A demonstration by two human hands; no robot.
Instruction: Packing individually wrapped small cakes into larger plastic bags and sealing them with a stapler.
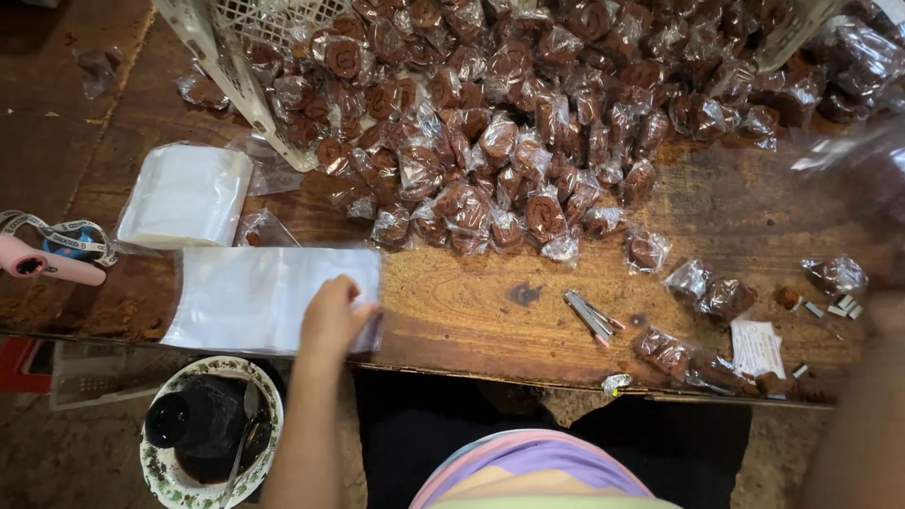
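Note:
My left hand [330, 319] lies on a flat stack of clear plastic bags [245, 297] at the near edge of the wooden table [490, 302]. Its fingers curl over the stack's right end and pinch the top bag. Along the right edge of the view my right forearm rises, and my right hand [884, 306] is blurred and partly cut off. Above it floats a blurred clear bag [848, 155]; whether the hand holds it is unclear. A big pile of brown rolled sweets [509, 132] in clear wrappers covers the far half of the table.
A white plastic basket [226, 57] lies tipped behind the pile. A second stack of bags [184, 193] and a pink tool [47, 266] lie at the left. Staple strips [589, 316], a paper slip [757, 344] and loose wrapped sweets [707, 297] sit at the right. Below the table stands a patterned bowl [160, 471].

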